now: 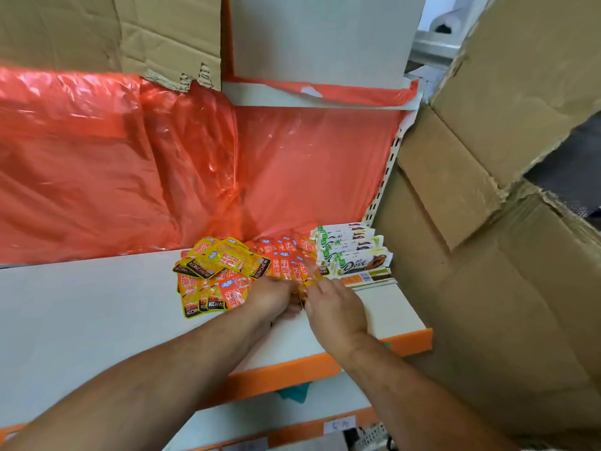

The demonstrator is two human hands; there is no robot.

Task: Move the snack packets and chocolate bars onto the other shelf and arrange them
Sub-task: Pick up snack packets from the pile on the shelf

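Head: left hand [271,296], right hand [336,309] pinch glossy packets [308,277].

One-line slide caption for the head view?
Left hand and right hand hold orange snack packets on white shelf, Dove bars alongside.

Yellow packets [224,258]: glossy pouches w/ red print & black "KONCHEW" band, loose overlapping heap lying flat on white shelf [97,304], leftmost of the lot. Orange packets [283,255]: same make, orange-red, overlapped in a rough row just right of the yellow, a few mixed in at heap's front. Nearest ones blurred, in grip of left hand [270,296] & right hand [336,309]. Chocolate bars [354,252]: white/green Dove wrappers, several fanned in a flat stack at shelf's right end, touching orange row.
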